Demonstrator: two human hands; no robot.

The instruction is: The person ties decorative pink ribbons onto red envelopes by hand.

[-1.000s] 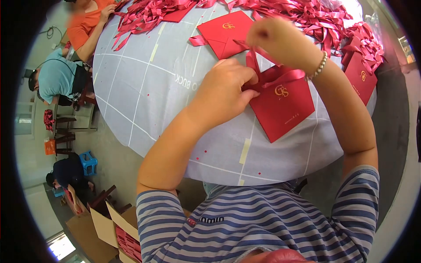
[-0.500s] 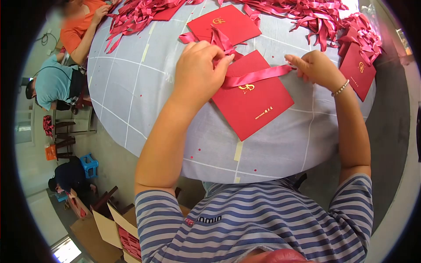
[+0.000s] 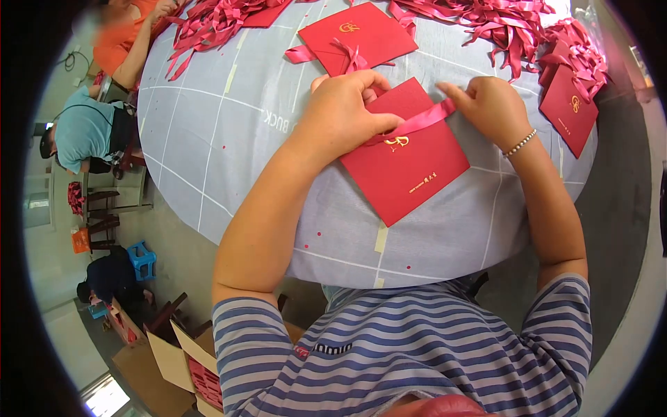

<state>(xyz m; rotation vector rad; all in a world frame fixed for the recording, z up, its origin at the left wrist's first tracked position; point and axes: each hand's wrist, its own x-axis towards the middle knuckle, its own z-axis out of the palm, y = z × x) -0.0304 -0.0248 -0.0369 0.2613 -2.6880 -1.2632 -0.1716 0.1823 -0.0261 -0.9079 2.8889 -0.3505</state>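
Note:
A red card folder point(image 3: 420, 167) with gold marks lies tilted on the cloth-covered table, a pink ribbon point(image 3: 424, 122) running across its upper part. My left hand point(image 3: 354, 111) rests on the folder's upper left edge, its thumb pressing the ribbon's left part; the fingertips behind are partly hidden. At the ribbon's right end, my right hand point(image 3: 486, 108) has its fingers curled round it, with the thumb pointing up and left. Just beyond my left hand lies another red folder point(image 3: 375, 38) with a ribbon.
Heaps of pink ribbon point(image 3: 215, 28) lie along the far side, more ribbon point(image 3: 500, 31) at the back right. A red folder point(image 3: 571, 115) is at the right edge. People sit at left; an open carton point(image 3: 170, 361) stands lower left.
My left hand has shifted right, its thumb now over the ribbon on the folder. My right hand has moved slightly left, and less ribbon shows between the hands.

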